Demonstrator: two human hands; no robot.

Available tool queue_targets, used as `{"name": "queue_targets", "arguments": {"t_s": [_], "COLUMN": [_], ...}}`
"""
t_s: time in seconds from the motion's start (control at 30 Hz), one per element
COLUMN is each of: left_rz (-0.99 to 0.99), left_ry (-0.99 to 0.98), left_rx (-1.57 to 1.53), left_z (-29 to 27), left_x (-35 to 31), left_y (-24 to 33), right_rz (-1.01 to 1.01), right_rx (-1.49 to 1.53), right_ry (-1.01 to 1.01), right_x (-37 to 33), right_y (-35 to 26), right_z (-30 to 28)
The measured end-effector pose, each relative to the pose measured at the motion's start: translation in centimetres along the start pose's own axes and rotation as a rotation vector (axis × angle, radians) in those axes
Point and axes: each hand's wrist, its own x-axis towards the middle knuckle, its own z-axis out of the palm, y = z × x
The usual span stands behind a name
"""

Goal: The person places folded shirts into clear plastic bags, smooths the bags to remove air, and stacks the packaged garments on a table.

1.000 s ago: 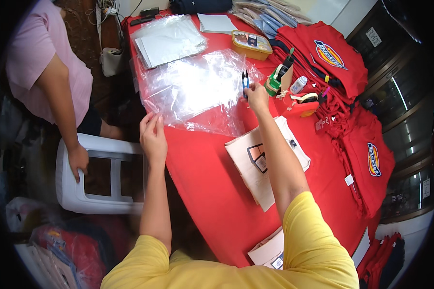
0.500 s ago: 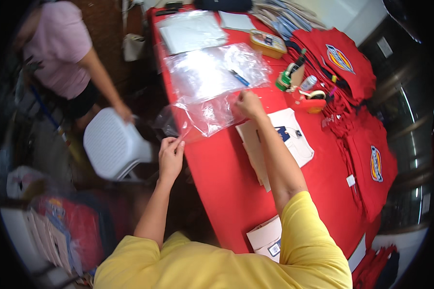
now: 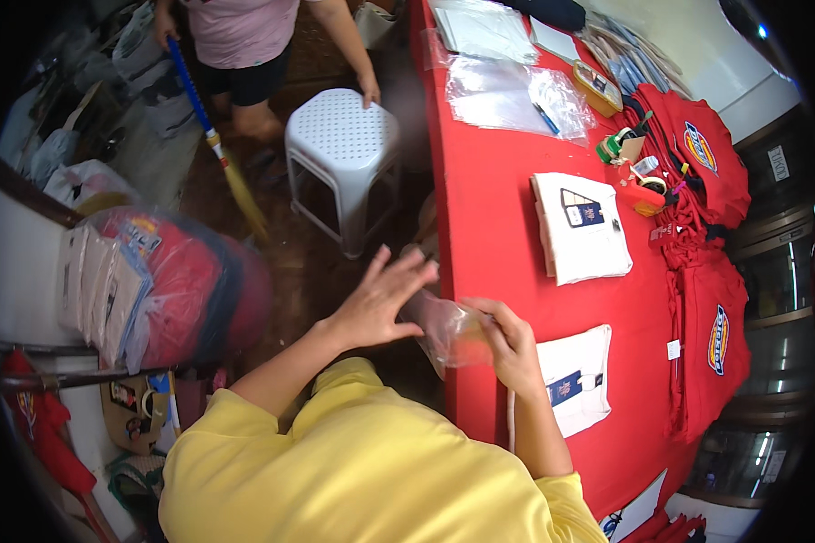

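Over the near left edge of the red-covered table, my right hand (image 3: 509, 346) pinches a clear plastic bag (image 3: 459, 337) by its upper right part. My left hand (image 3: 378, 303) is raised at the bag's left side with its fingers spread; whether its thumb touches the film cannot be made out. Right of my right hand lies a folded cream garment (image 3: 585, 412) with a dark blue tag, partly covered by my forearm. Farther up the table is a second folded cream garment (image 3: 581, 255), also tagged.
Clear bags (image 3: 489, 98) are stacked at the table's far end with a blue cutter (image 3: 545, 116). Red garments (image 3: 697, 335) line the right side, near a tape dispenser (image 3: 641, 197). Left, a person (image 3: 244, 32) holds a broom (image 3: 235, 192) and touches a white stool (image 3: 346, 131).
My view has swung left. The clear bag has come off the far bags toward me in my right hand. My left hand has gone from pinching to spread fingers.
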Motion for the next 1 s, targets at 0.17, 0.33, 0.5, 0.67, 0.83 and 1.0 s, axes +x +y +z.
{"name": "queue_targets", "arguments": {"t_s": [0.17,0.33,0.5,0.67,0.83,1.0], "left_rz": [0.052,0.064,0.043,-0.038,-0.185,-0.004], "left_ry": [-0.147,0.196,0.021,-0.139,-0.292,-0.159], "left_rx": [-0.254,-0.193,-0.452,-0.875,-0.952,-0.752], "left_z": [3.2,7.5,2.8,-1.8,-5.9,-5.3], "left_x": [-7.2,-12.7,-14.9,-16.6,-17.0,-18.0], "left_y": [5.7,9.5,10.7,11.9,15.6,17.2], "right_rz": [0.167,0.209,-0.014,-0.070,0.022,0.351], "right_rx": [0.390,0.562,-0.216,-0.120,0.648,0.369], "right_ry": [0.251,0.368,0.341,-0.086,-0.384,-0.516], "right_x": [-8.3,-13.5,-17.5,-21.1,-21.7,-20.5], "right_y": [1.8,2.9,1.9,-0.5,-1.1,-2.5], "right_z": [1.8,5.2,5.3,2.3,2.1,8.4]}}
